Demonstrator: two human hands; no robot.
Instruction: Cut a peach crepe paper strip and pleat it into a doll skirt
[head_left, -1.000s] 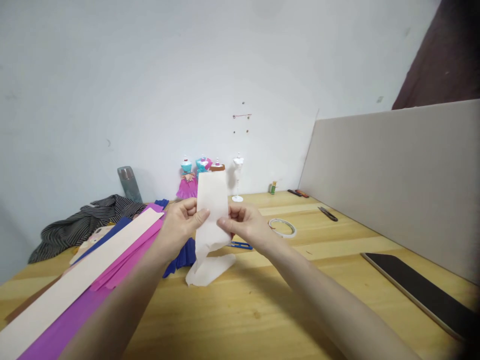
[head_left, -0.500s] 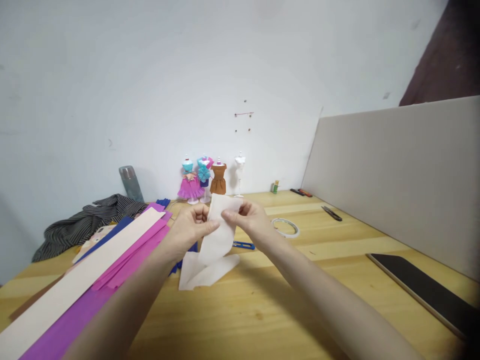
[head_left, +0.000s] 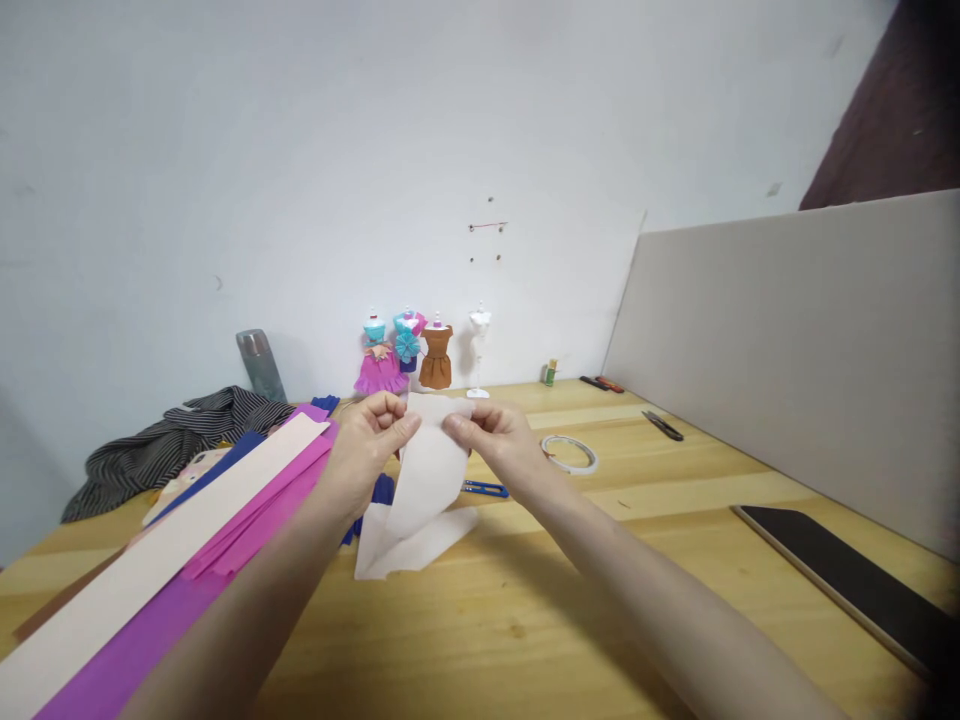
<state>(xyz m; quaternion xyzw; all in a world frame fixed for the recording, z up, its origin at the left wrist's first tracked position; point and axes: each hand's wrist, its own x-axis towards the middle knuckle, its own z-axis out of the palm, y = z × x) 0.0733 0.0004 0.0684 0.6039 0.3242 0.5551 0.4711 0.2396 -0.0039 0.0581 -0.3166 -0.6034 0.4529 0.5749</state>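
A pale pinkish-white strip of crepe paper (head_left: 429,465) hangs between my hands, its lower end folded over on the table. My left hand (head_left: 369,440) pinches its upper left edge between thumb and curled fingers. At the upper right edge, my right hand (head_left: 495,435) grips the same strip, thumb in front. Behind the strip lie blue thread snips (head_left: 486,489), partly covered, and some dark blue crepe paper (head_left: 383,489). Beyond my hands stand small dress forms: one in a brown paper dress (head_left: 436,358), one with a pink skirt (head_left: 381,372), and a bare white one (head_left: 479,345).
Left on the wooden table (head_left: 517,620) lie crepe paper strips (head_left: 172,540), a striped cloth (head_left: 172,445) and a tilted bottle (head_left: 260,365). A tape roll (head_left: 570,456), black cutters (head_left: 663,426) and a phone-like dark slab (head_left: 832,575) lie right, beside a white panel (head_left: 787,350).
My left hand has shifted slightly left and up along the strip's top edge. The upper part of the strip is spread wider and flatter between both hands.
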